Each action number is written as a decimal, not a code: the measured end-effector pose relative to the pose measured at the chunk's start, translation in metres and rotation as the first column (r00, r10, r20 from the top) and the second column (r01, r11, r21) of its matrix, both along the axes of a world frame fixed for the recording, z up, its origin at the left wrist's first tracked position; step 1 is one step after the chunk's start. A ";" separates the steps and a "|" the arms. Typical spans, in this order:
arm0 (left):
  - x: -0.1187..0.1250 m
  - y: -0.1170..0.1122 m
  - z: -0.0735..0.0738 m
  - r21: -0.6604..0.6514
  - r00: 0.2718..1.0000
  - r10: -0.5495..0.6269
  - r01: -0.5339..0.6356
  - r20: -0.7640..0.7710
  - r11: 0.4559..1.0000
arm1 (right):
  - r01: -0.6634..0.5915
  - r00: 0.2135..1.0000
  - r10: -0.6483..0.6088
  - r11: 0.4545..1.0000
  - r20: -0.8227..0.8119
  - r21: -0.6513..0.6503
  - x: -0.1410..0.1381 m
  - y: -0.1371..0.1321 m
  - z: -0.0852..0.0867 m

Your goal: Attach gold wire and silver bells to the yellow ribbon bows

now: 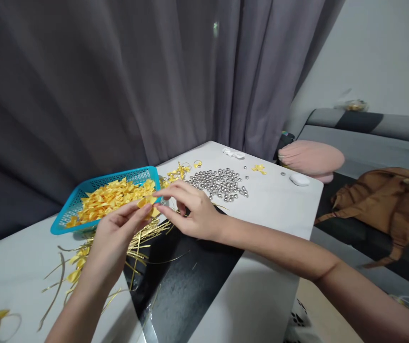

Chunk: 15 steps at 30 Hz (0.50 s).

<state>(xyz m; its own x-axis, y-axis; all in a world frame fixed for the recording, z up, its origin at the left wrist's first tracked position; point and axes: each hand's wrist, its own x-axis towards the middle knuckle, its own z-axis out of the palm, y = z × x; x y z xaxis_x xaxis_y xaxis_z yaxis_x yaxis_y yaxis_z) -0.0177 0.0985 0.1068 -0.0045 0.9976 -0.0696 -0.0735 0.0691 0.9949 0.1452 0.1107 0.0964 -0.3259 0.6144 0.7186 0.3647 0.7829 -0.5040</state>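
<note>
My left hand (pixel 118 228) and my right hand (pixel 190 212) meet at a small yellow ribbon bow (pixel 147 202), both pinching it just in front of a teal mesh basket (pixel 83 190) heaped with yellow bows (pixel 109 197). Thin gold wire ties (pixel 143 238) lie spread under my hands on the white table (pixel 275 200). Beyond my right hand sits a pile of small silver bells (pixel 220 183).
Loose yellow bows (pixel 179 172) and another yellow bow (pixel 259 168) lie near the bells. A white oval object (pixel 299 179) rests by the table's right edge. Grey curtains hang behind. To the right are a pink cushion (pixel 311 157) and a brown bag (pixel 383 200).
</note>
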 end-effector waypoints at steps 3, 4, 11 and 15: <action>-0.008 0.001 0.005 -0.055 0.983 -0.141 0.135 -0.121 0.989 | -0.137 0.985 0.140 0.990 0.098 -0.035 0.008 0.009 0.007; -0.009 0.001 0.005 -0.060 0.974 -0.179 0.173 -0.136 0.983 | -0.199 0.972 0.206 0.977 0.113 -0.073 0.010 0.012 0.007; 0.004 0.017 -0.033 -0.104 0.913 -0.373 0.361 -0.162 0.927 | -0.325 0.933 0.347 0.925 0.092 -0.195 0.021 0.015 -0.028; 0.016 0.018 -0.077 -0.094 0.935 -0.344 0.336 -0.087 0.937 | -0.207 0.971 0.239 0.875 0.019 -0.437 0.028 0.013 -0.066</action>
<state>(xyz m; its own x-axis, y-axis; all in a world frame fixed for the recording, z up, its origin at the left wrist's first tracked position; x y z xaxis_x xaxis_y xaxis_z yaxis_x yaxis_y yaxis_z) -0.0018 0.1170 0.0295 0.3228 0.9325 -0.1621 0.0675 0.1482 0.9867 0.1732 0.1241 0.0309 -0.5305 0.7622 0.3710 0.2536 0.5603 -0.7885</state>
